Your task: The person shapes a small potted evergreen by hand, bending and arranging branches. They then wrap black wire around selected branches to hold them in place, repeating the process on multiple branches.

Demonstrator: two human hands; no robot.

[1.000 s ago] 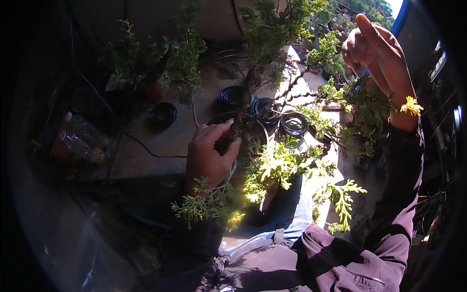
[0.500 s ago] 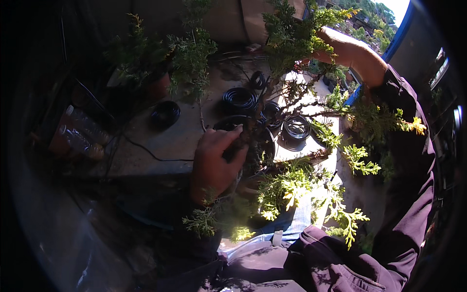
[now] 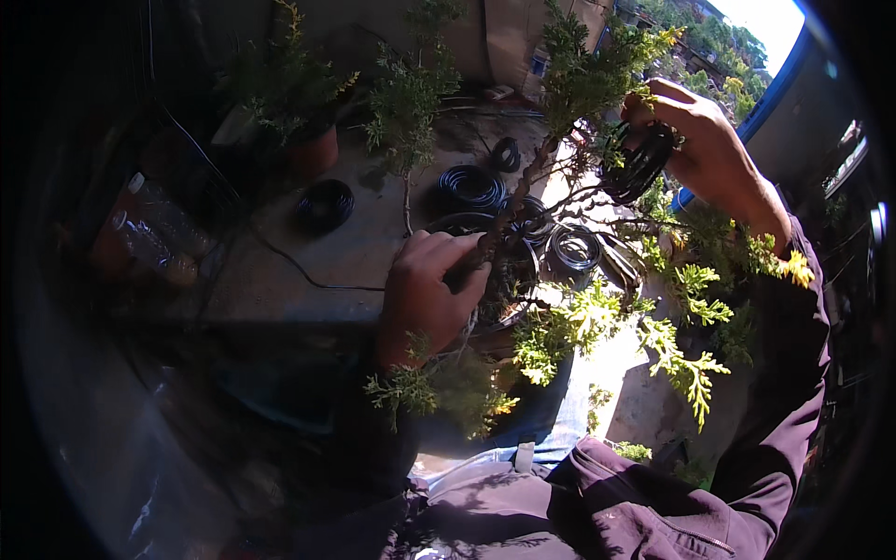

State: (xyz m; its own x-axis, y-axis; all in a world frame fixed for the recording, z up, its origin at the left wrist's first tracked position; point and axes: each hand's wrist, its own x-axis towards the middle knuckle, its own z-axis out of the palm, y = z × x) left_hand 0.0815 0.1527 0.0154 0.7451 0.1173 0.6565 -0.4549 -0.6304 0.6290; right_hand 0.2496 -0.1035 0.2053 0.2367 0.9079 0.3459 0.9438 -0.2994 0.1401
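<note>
A small conifer with green and yellow-tipped foliage [image 3: 583, 79] stands in front of me, its bare trunk [image 3: 530, 182] leaning to the right as it rises. Low down, my left hand [image 3: 429, 289] is closed round the trunk or a branch at its base; the grip itself is partly hidden. Up at the right, my right hand [image 3: 705, 140] holds a dark coil of wire [image 3: 639, 163] by its upper edge, beside the upper branches. More wire coils [image 3: 471, 189] lie on the table behind the trunk, one of them in bright sun [image 3: 576, 248].
The pale table [image 3: 280, 238] carries a separate black coil [image 3: 326, 205] at left. Clear plastic bottles [image 3: 159, 233] lie at the far left. A potted plant [image 3: 317, 154] and another leafy shoot [image 3: 411, 103] stand at the back. Sunlit branches [image 3: 686, 373] spread over my lap side.
My right hand has come out from behind the foliage, and a wire coil now shows in it. My left hand stays at the trunk's base. The view has shifted slightly.
</note>
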